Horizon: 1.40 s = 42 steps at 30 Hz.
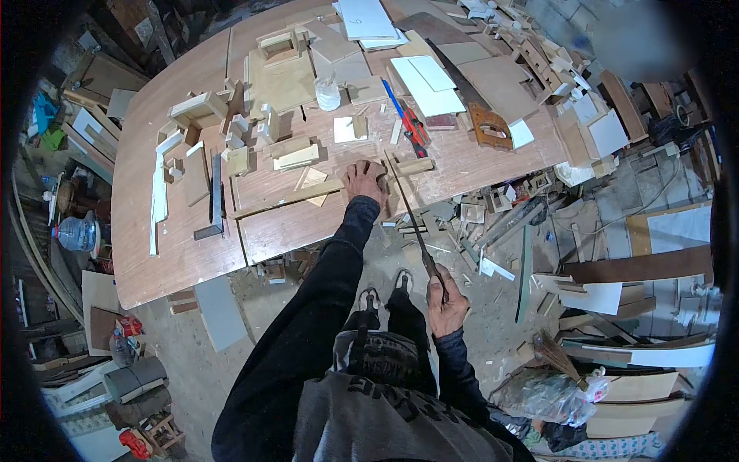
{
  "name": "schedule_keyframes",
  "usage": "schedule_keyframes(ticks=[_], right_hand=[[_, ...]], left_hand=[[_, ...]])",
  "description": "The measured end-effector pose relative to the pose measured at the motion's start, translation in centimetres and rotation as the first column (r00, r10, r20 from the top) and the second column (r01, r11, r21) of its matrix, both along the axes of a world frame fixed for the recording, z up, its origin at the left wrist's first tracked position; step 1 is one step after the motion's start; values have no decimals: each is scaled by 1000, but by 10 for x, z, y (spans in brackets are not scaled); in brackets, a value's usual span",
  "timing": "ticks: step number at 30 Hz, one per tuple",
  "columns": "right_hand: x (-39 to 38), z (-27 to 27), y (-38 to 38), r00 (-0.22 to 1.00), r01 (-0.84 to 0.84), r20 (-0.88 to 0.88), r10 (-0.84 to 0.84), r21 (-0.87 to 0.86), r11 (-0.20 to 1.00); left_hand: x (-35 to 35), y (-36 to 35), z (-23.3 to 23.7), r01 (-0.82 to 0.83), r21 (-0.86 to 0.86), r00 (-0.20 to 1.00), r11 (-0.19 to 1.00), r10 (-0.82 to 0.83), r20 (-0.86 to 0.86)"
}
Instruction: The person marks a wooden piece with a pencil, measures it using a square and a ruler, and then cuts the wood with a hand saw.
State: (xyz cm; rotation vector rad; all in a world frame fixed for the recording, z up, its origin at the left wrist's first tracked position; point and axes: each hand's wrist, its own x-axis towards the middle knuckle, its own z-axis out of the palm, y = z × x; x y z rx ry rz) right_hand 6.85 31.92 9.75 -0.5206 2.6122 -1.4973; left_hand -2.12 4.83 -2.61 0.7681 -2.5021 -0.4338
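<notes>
My left hand (364,182) presses down on a long narrow wooden strip (289,199) near the front edge of the table. Its fingers are bent over the wood, and the strip's right end (416,166) shows beyond them. In my right hand (448,302) is the handle of a hand saw (413,219), held below the table edge. The thin blade points up and away, its tip beside the strip just right of my left hand. A small light wood piece (311,185) lies under the strip.
On the table (154,266) are a second saw (490,127), a red and blue tool (414,128), a clear plastic container (327,92), a metal square (216,196), wooden frames (198,112) and white boards (428,85). Wood offcuts (472,213) litter the floor at right.
</notes>
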Motion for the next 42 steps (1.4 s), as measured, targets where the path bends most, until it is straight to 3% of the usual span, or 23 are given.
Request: schedule_keyframes(ticks=[3, 6, 8, 12, 18, 27, 29, 33, 35, 38, 42], right_hand=[[1, -2, 1, 999, 15, 44, -15, -3, 1000], [0, -2, 2, 998, -6, -57, 7, 18, 1000], [1, 4, 3, 998, -11, 54, 10, 18, 1000], [2, 4, 5, 997, -13, 73, 14, -5, 1000], [2, -6, 9, 1000, -14, -13, 14, -21, 1000], [2, -4, 10, 1000, -29, 12, 29, 5, 1000], [2, -5, 11, 998, -23, 62, 21, 23, 999], [-1, -9, 10, 999, -30, -15, 30, -6, 1000], [-1, -8, 10, 999, -28, -32, 28, -14, 1000], [-2, 0, 8, 998, -30, 54, 30, -1, 1000], [-6, -4, 4, 999, -24, 35, 23, 28, 999]], left_hand=[[0, 0, -4, -20, -25, 1000, 999, 20, 4], [-1, -2, -7, -8, -14, 1000, 1000, 8, -1], [-4, -3, -13, -22, -53, 1000, 998, 20, -21], [-2, -2, -11, -26, -34, 1000, 999, 27, 17], [-4, -4, -16, -24, -23, 1000, 999, 24, 8], [-11, -7, -15, -40, 112, 999, 993, 44, -26], [-17, -8, -14, -102, 203, 993, 974, 111, -35], [-26, -5, -13, -218, 197, 965, 956, 241, -99], [-25, -4, 4, -258, 370, 962, 893, 273, 13], [-25, -2, 4, -251, 299, 966, 920, 259, 13], [-27, -5, -6, -248, 349, 959, 904, 281, -44]])
